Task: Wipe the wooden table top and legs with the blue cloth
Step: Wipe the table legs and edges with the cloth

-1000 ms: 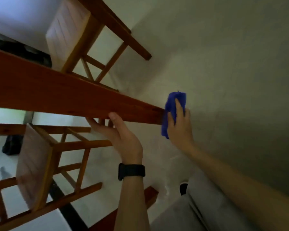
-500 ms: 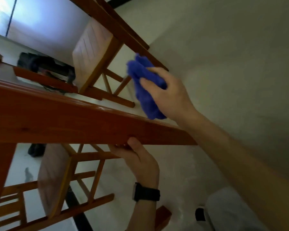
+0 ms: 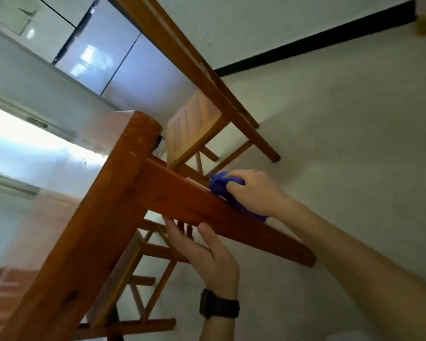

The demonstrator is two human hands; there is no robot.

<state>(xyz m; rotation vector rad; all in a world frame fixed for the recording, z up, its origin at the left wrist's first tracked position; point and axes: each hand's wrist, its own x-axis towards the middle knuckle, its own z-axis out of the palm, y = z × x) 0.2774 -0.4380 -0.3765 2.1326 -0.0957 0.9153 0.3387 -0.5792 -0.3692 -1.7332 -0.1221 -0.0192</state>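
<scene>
The view is tilted. The wooden table shows its glossy top (image 3: 67, 168) at the left, and one reddish leg (image 3: 256, 232) runs from the corner down to the right. My right hand (image 3: 258, 193) grips the bunched blue cloth (image 3: 219, 187) and presses it against the far side of that leg, near its upper half. My left hand (image 3: 207, 252) holds the same leg from below, with the thumb on the near face and the fingers behind it. A dark watch sits on that wrist.
A wooden chair (image 3: 194, 129) stands just beyond the leg, and a second chair (image 3: 138, 271) sits under the table near my left hand. The pale floor (image 3: 342, 143) spreads to the right, up to a black skirting line (image 3: 317, 43). Bright glass panels are at the upper left.
My right hand left the foot of the leg, lifted with the cloth, and now presses it on the leg's far side nearer the top. The view swung toward the table corner.
</scene>
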